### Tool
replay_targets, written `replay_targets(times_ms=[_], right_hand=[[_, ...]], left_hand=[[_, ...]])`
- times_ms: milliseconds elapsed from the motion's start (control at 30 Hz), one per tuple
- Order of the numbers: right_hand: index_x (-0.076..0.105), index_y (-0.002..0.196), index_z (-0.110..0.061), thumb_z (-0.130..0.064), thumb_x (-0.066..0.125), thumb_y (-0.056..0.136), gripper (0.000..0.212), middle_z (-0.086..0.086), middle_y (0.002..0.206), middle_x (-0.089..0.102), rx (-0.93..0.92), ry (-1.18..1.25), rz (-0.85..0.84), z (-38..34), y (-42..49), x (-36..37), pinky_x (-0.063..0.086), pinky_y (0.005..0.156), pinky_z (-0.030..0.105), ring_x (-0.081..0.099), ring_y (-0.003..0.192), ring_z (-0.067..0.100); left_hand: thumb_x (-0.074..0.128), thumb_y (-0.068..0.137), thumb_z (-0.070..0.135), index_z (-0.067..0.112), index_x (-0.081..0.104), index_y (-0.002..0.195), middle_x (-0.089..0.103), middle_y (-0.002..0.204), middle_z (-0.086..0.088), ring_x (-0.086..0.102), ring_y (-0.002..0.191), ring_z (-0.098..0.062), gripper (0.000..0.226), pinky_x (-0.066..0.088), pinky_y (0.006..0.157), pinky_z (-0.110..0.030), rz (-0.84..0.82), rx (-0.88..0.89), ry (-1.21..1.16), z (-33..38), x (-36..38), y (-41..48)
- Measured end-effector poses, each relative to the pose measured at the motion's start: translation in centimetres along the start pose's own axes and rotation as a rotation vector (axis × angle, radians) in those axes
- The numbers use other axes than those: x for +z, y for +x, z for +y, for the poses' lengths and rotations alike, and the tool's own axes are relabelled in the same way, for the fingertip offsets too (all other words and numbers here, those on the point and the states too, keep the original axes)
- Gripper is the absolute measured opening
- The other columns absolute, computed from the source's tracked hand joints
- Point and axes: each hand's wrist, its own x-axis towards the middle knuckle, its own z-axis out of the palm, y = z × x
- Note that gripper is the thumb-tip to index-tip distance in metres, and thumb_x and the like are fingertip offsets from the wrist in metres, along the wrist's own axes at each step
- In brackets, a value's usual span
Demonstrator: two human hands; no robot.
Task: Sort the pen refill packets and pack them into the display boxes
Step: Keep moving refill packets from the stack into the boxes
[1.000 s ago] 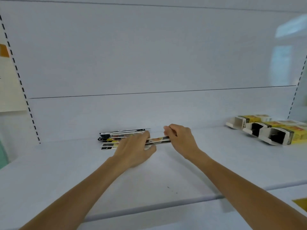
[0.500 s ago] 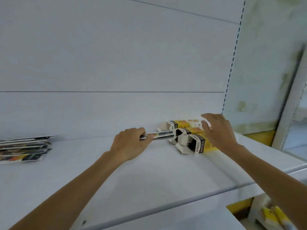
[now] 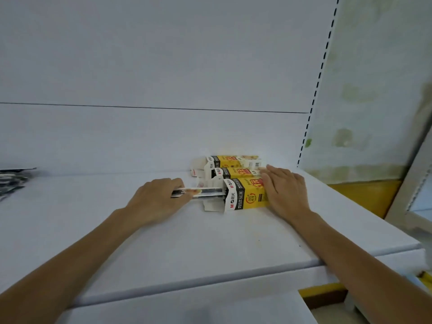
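Three yellow-and-black display boxes lie side by side on the white shelf (image 3: pixel 210 249), open ends to the left. My left hand (image 3: pixel 156 198) pinches a thin refill packet (image 3: pixel 205 192) whose far end sits in the open mouth of the nearest box (image 3: pixel 245 195). My right hand (image 3: pixel 284 190) lies flat with straight fingers against the right end of that box and the middle box (image 3: pixel 236 173). The far box (image 3: pixel 231 160) rests against the back panel. A stack of refill packets (image 3: pixel 11 181) lies at the far left edge of the view.
The shelf's front edge (image 3: pixel 210 277) runs across below my forearms. A perforated upright (image 3: pixel 315 90) and a stained wall stand at the right. Yellow shelving shows below right.
The view swung right from the packet stack to the boxes. My left hand carried one packet over and its end now sits in the nearest box. My right hand came down onto the boxes' right ends.
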Motion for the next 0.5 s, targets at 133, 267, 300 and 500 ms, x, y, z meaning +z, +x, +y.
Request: replay_targets(times_ms=[133, 267, 300, 500], right_hand=[[0.059, 0.123, -0.025, -0.042, 0.016, 0.087, 0.059, -0.007, 0.133, 0.054, -0.002, 0.038, -0.011, 0.2, -0.1, 0.0, 0.023, 0.106, 0.039, 0.043, 0.126, 0.013], [0.059, 0.123, -0.026, -0.043, 0.015, 0.087, 0.060, -0.008, 0.132, 0.055, -0.003, 0.041, -0.015, 0.4, 0.0, 0.2, 0.020, 0.107, 0.039, 0.043, 0.125, 0.012], [0.059, 0.123, -0.026, -0.043, 0.015, 0.087, 0.060, -0.008, 0.132, 0.055, -0.004, 0.042, -0.018, 0.4, 0.1, 0.3, 0.020, 0.107, 0.039, 0.043, 0.125, 0.012], [0.062, 0.120, -0.026, -0.042, 0.017, 0.086, 0.058, -0.009, 0.130, 0.057, -0.003, 0.060, -0.001, 0.6, 0.1, 0.4, 0.023, 0.106, 0.040, 0.046, 0.123, 0.012]], left_hand=[[0.044, 0.090, 0.052, 0.022, 0.052, 0.083, 0.057, 0.078, 0.003, 0.054, 0.078, -0.021, 0.032, 0.034, 0.061, -0.029, 0.017, -0.046, 0.004, 0.6, -0.2, 0.6], [0.044, 0.090, 0.051, 0.025, 0.047, 0.083, 0.052, 0.076, 0.005, 0.051, 0.073, -0.020, 0.027, 0.031, 0.060, -0.029, 0.164, -0.001, 0.098, 0.9, -0.6, 0.2], [0.044, 0.090, 0.051, 0.025, 0.046, 0.084, 0.049, 0.075, 0.006, 0.049, 0.071, -0.020, 0.026, 0.029, 0.059, -0.028, 0.199, 0.029, 0.112, 0.9, -0.7, 0.0], [0.042, 0.092, 0.049, 0.023, 0.047, 0.101, 0.040, 0.078, 0.009, 0.041, 0.070, -0.019, 0.028, 0.020, 0.052, -0.019, 0.135, 0.105, 0.281, 0.7, -0.5, -0.5]])
